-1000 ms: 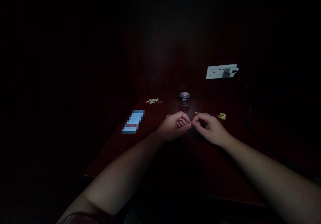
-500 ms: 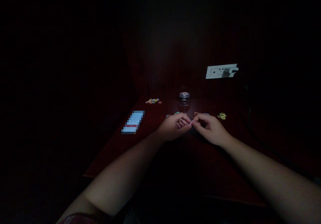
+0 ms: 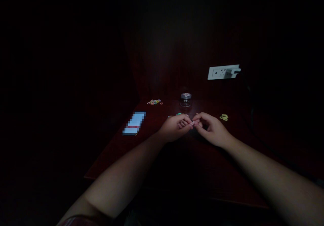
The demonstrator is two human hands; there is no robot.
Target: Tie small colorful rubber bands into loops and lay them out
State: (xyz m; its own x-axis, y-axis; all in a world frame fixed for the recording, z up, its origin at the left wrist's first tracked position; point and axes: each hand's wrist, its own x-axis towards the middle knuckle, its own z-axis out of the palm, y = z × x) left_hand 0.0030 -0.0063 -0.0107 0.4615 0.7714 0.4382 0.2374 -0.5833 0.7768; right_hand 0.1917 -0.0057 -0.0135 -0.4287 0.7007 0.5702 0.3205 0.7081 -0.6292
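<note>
My left hand (image 3: 174, 128) and my right hand (image 3: 212, 130) meet over the table, fingertips nearly touching. Between them is a small pale pink hair tie (image 3: 192, 123), pinched by thumb and finger on both sides; its full shape is partly hidden. Behind my left hand, several hair ties, one of them green (image 3: 178, 114), peek out above the knuckles. Yellow hair ties (image 3: 224, 117) lie in a small pile to the right of my right hand. Farther back on the left is a pile of mixed-colour hair ties (image 3: 155, 102).
A clear lidded jar (image 3: 186, 101) stands behind my hands. On the left of the dark red table (image 3: 111, 162) lies a phone-like object (image 3: 134, 123) with a blurred bright screen. The wall bears a white socket (image 3: 215, 73) with a plug (image 3: 233, 71); a dark cable (image 3: 251, 114) runs down at right.
My right fingers have shifted slightly and curled in, and more of the pink hair tie shows between the fingertips. The ties behind my right hand are now mostly covered.
</note>
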